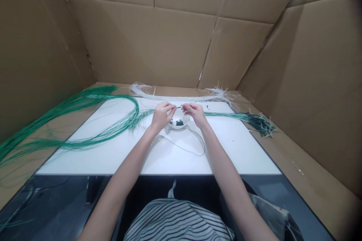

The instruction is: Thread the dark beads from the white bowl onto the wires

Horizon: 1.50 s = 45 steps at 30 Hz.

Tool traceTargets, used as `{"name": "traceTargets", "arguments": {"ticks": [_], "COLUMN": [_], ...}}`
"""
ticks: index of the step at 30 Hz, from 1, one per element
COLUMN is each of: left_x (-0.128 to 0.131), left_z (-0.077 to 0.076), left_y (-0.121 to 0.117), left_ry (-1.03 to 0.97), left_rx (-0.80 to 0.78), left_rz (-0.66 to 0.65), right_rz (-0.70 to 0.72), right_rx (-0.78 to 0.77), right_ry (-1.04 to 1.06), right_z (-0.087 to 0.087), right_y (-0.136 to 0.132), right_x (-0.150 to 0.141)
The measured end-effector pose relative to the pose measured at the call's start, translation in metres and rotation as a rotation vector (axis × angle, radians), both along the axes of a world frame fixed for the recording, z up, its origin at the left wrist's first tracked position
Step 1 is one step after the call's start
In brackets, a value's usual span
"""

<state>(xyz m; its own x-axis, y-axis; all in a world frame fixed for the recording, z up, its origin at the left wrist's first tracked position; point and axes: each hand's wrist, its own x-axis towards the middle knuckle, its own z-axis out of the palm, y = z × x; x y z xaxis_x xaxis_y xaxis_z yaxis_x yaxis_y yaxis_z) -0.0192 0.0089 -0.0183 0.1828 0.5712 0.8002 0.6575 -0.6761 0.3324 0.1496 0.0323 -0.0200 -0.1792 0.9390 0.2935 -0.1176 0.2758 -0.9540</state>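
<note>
Both hands meet over a small white bowl (pixel 178 124) of dark beads on a white board (pixel 113 150). My left hand (pixel 161 115) is pinched, fingertips touching a thin strand just above the bowl. My right hand (pixel 195 114) is pinched too, holding what looks like a few tiny dark beads on a thin strand (pixel 195 150) that loops down toward me over the board. The beads between my fingertips are too small to make out clearly.
A long bundle of green strands (pixel 70 120) sweeps from the left across the board. White strands (pixel 181 97) lie along the far edge. A darker green bundle (pixel 254 120) ends at the right. Cardboard walls (pixel 175 37) close in three sides.
</note>
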Motion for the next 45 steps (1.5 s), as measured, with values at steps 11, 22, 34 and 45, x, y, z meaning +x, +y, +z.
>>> {"name": "traceTargets", "arguments": {"ticks": [11,22,34,45], "left_x": [-0.0008,-0.0011,-0.0015,-0.0010], "left_z": [-0.0008,-0.0024,-0.0007,0.0001], "left_y": [0.0012,0.0031,0.0019,0.0002], "left_ry": [0.005,0.010,0.014,0.042], "left_rx": [-0.031,-0.025,-0.001,0.019], "left_rz": [0.005,0.028,0.035,0.034], "right_rz": [-0.010,0.018,0.044,0.044], "right_rx": [0.063,-0.006,-0.010,0.022], "right_ry": [-0.078,-0.025,0.009,0.002], "right_z": [-0.0005,-0.0009,0.0014,-0.0007], "right_y": [-0.0006,0.0006,-0.0021,0.0002], "right_x": [0.0010,0.0006,0.0010,0.0020]}}
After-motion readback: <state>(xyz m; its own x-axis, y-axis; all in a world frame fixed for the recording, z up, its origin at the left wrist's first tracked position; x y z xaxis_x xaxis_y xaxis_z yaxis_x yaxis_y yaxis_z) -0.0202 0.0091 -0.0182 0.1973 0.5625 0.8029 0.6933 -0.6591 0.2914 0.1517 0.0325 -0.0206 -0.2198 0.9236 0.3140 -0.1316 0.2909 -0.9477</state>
